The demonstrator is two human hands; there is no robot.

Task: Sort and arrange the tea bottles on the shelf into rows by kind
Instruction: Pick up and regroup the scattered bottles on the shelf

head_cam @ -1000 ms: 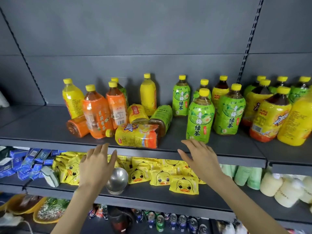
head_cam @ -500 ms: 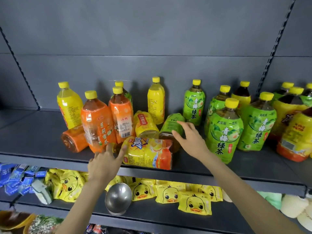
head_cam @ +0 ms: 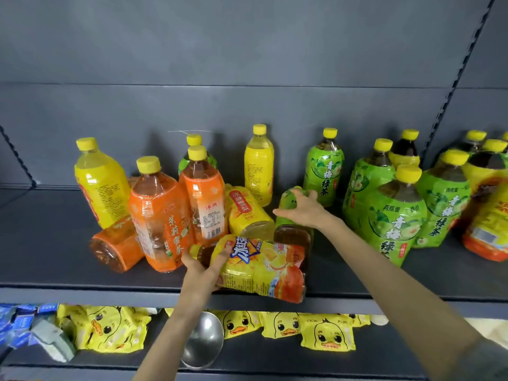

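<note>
Now the left hand [head_cam: 202, 266] grips a toppled yellow bottle [head_cam: 261, 268] labelled 冰红茶 at the shelf's [head_cam: 55, 243] front edge; the right hand [head_cam: 305, 210], fingers curled, holds a toppled green bottle [head_cam: 288, 200] just behind.

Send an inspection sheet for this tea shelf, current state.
Surface: dark shelf, bottles bunched centre and right.
Job's things: tea bottles mixed by kind; four lie on their sides: orange bottle, yellow bottle, green bottle, iced-tea bottle.
Clutter: nothing seen.
Grippers: left hand grips the iced-tea bottle; right hand grips the green bottle.
Cables: nothing seen.
Surroundings: grey back panel; lower shelf holds duck packets, metal bowl.
</note>
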